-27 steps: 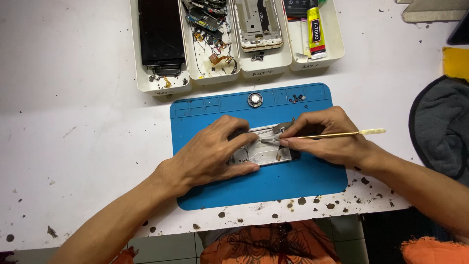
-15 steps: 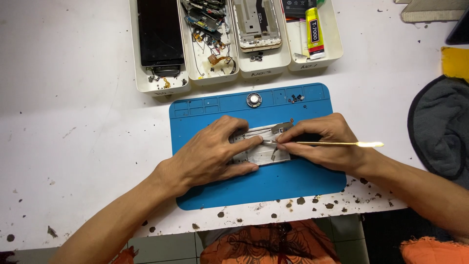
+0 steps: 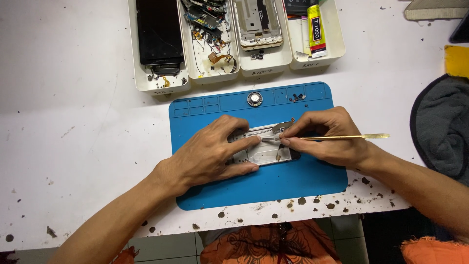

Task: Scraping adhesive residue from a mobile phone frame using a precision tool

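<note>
An opened phone frame (image 3: 264, 146) lies at the centre of a blue work mat (image 3: 293, 183), its long side running from nine to three o'clock. It looks light, thin and stiff but fragile, with small parts and a flex strip exposed, so it is best taken by its long edges, not its inner face. It shows pale silvery metal with darker corners. The left hand (image 3: 210, 156) lies spread flat over its nine o'clock end, pressing it down. The right hand (image 3: 327, 137) pinches a slim brass-coloured pry tool (image 3: 342, 137) between thumb and fingers, tip on the frame. White trays (image 3: 337, 49) of parts sit at twelve o'clock.
</note>
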